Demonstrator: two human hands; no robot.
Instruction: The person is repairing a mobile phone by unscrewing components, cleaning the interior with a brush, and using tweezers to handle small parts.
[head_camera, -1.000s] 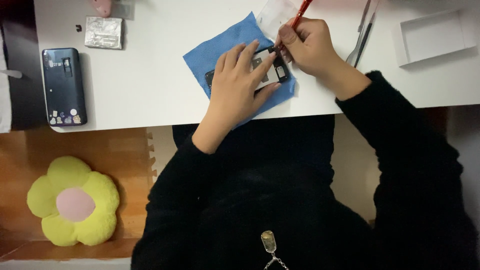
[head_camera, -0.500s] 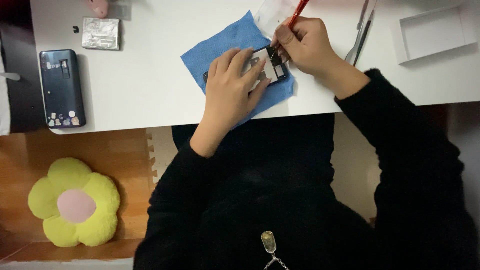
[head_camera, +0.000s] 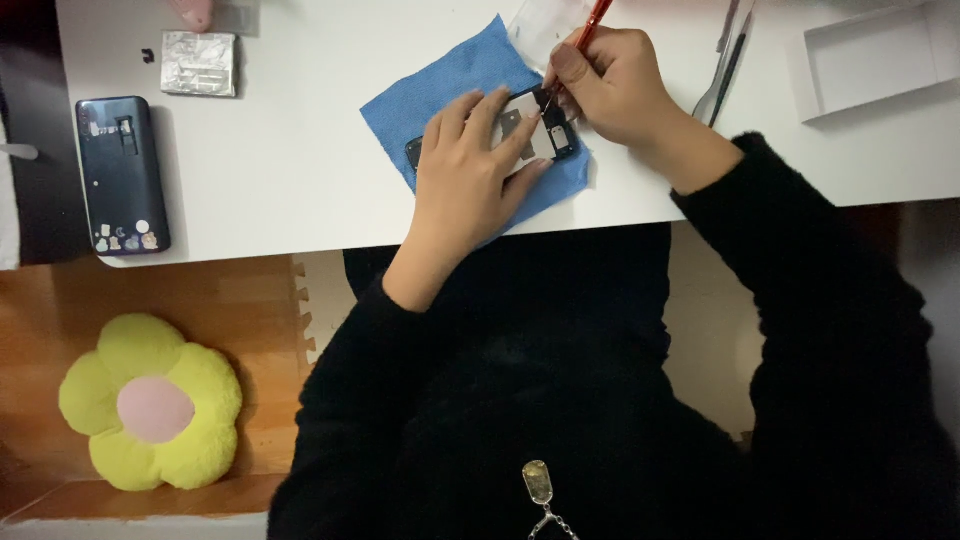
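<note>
The left hand (head_camera: 465, 180), fingers spread flat, pins a small opened black phone body (head_camera: 535, 128) on the blue cloth (head_camera: 450, 90); it looks light, stiff and fragile inside, best held by its edges, while the right hand (head_camera: 615, 85) pinches a thin red-handled screwdriver (head_camera: 590, 18) at it

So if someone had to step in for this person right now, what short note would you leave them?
Left hand: pressing the opened phone flat on the blue cloth.
Right hand: holding a red screwdriver, tip on the phone's inner parts.
Nearby: tweezers to the right, white box beyond.
Done: the phone's inside is exposed.
Left: whatever the tip is working on; too small to tell.
</note>
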